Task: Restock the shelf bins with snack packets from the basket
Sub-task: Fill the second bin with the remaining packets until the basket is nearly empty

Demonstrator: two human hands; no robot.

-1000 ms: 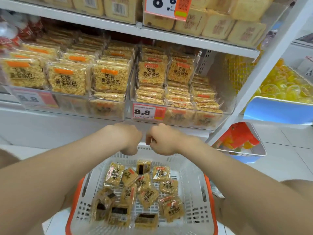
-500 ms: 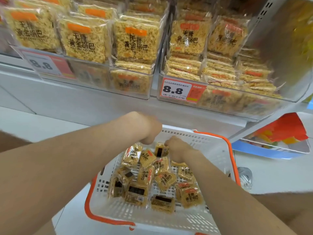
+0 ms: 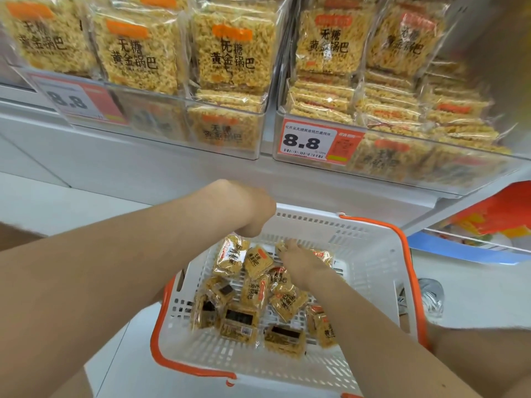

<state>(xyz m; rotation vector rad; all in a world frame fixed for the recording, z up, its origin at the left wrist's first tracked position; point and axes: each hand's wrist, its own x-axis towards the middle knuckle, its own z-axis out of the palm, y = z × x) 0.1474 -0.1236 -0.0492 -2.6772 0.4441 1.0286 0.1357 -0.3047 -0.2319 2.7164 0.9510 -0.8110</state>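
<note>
Yellow clear-wrapped snack packets (image 3: 255,261) lie loose in white perforated plastic basket (image 3: 370,254); right hand (image 3: 301,262) reaches in for pickup (finger state indeterminate); left hand (image 3: 253,214) hovers, fingers curled under, contents hidden.

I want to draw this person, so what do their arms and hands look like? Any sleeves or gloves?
The left hand and the right hand are bare, with no gloves. No sleeves show anywhere up to the picture's edge, and neither wrist has a watch or bracelet.
</note>
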